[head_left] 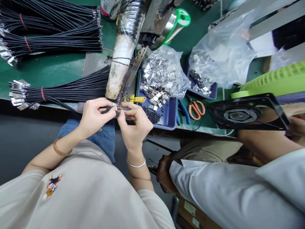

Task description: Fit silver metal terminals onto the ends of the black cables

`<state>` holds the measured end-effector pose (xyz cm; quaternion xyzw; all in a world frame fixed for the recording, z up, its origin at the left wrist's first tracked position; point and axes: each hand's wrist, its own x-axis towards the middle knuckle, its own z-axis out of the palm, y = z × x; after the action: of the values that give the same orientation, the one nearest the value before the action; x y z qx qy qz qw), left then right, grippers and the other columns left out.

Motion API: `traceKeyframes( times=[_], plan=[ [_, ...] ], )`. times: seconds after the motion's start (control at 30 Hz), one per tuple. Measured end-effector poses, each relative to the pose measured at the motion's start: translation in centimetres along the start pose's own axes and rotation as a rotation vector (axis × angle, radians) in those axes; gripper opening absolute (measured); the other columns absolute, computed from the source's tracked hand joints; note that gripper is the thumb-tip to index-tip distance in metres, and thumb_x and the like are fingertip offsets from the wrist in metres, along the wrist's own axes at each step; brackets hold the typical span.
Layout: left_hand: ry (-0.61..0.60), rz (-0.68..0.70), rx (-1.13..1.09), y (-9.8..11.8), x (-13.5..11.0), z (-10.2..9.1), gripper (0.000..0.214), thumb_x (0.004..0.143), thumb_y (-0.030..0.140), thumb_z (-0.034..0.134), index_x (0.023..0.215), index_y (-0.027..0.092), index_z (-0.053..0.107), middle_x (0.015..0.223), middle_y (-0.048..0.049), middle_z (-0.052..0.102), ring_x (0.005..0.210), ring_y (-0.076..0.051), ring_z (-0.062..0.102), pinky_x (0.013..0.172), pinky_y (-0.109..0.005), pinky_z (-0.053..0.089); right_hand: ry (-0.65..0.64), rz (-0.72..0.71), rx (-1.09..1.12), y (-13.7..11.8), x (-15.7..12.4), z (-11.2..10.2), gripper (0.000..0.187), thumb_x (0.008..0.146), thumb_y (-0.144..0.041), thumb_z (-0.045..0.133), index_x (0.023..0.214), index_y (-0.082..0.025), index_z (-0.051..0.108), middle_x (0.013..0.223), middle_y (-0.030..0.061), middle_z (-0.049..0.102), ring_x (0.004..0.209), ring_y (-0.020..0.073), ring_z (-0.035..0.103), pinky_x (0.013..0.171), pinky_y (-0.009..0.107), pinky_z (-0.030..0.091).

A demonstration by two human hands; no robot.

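Observation:
My left hand (98,115) pinches the end of a black cable at the table's front edge. A small pale, shiny piece shows at its fingertips. My right hand (136,123) is closed close beside it, thumb and forefinger together on something too small to make out. Just above the fingertips are a metal arm (134,71) slanting down and a wrapped white tube (118,71). A bundle of black cables (71,91) with metal connectors (20,93) at the left end lies beside my left hand. A yellow piece (134,99) sits right behind my right fingers.
A blue tray (172,117) holds loose metal connectors (158,97) and small black pieces (153,116). Orange-handled scissors (196,109), blue-handled pliers (184,112) and a green-rimmed solder spool (183,17) are around it. At right, a co-worker's arm (264,143) is near a black fan (247,113).

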<state>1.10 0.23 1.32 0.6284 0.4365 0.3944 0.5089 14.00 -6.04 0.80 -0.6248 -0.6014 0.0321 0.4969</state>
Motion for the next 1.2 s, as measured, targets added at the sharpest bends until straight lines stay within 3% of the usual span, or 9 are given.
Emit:
traceKeyframes(
  times=[0.53, 0.7, 0.93, 1.03, 1.1, 1.2],
  plan=[
    [-0.003, -0.053, -0.007, 1.2, 0.4, -0.2, 0.015, 0.071, 0.022, 0.064, 0.070, 0.013, 0.077, 0.068, -0.0025, 0.070, 0.060, -0.010, 0.060, 0.052, -0.018, 0.045, -0.013, -0.113, -0.088, -0.5, 0.4, -0.5, 0.014, 0.089, -0.014, 0.063, 0.081, -0.025, 0.060, 0.097, 0.0023, 0.079, 0.090, 0.0174, 0.077, 0.076, 0.030, 0.063],
    [-0.033, -0.104, 0.004, 1.1, 0.4, -0.1, 0.014, 0.069, 0.019, 0.064, 0.067, 0.013, 0.077, 0.064, -0.0017, 0.071, 0.060, -0.012, 0.061, 0.055, -0.018, 0.048, -0.017, -0.172, -0.119, -0.1, 0.2, -0.6, 0.017, 0.088, -0.011, 0.062, 0.081, -0.025, 0.056, 0.096, 0.0029, 0.080, 0.087, 0.0153, 0.077, 0.068, 0.025, 0.060],
    [-0.081, -0.119, -0.045, 1.0, 0.0, -0.2, 0.015, 0.071, 0.022, 0.065, 0.070, 0.012, 0.076, 0.062, -0.0009, 0.069, 0.054, -0.009, 0.057, 0.051, -0.018, 0.044, -0.001, -0.137, -0.116, 0.1, -0.1, -0.6, 0.016, 0.091, -0.012, 0.062, 0.082, -0.025, 0.056, 0.093, 0.0015, 0.079, 0.084, 0.0131, 0.076, 0.062, 0.021, 0.057],
    [-0.085, -0.111, -0.098, 0.7, -0.4, -0.3, 0.010, 0.073, 0.022, 0.068, 0.071, 0.012, 0.072, 0.065, -0.0013, 0.068, 0.057, -0.010, 0.060, 0.057, -0.019, 0.049, 0.044, -0.148, -0.128, 0.0, -0.4, -0.4, 0.016, 0.090, -0.012, 0.064, 0.082, -0.024, 0.058, 0.089, 0.0000, 0.078, 0.080, 0.0119, 0.075, 0.061, 0.020, 0.056],
    [-0.065, -0.080, -0.160, 0.5, -0.6, -0.4, 0.010, 0.074, 0.022, 0.070, 0.073, 0.013, 0.068, 0.070, -0.0024, 0.070, 0.063, -0.011, 0.065, 0.062, -0.019, 0.054, 0.055, -0.109, -0.078, -0.2, -0.5, -0.4, 0.015, 0.089, -0.012, 0.066, 0.082, -0.024, 0.061, 0.089, 0.0001, 0.078, 0.079, 0.0123, 0.075, 0.063, 0.021, 0.058],
    [-0.063, -0.064, -0.232, 0.3, -1.0, -0.4, 0.012, 0.076, 0.025, 0.071, 0.078, 0.013, 0.068, 0.077, -0.0038, 0.073, 0.070, -0.013, 0.070, 0.067, -0.020, 0.058, -0.019, 0.112, 0.142, -0.7, -0.5, -0.6, 0.012, 0.089, -0.015, 0.067, 0.080, -0.022, 0.063, 0.089, 0.0000, 0.076, 0.074, 0.0126, 0.075, 0.065, 0.023, 0.063]
  ],
)
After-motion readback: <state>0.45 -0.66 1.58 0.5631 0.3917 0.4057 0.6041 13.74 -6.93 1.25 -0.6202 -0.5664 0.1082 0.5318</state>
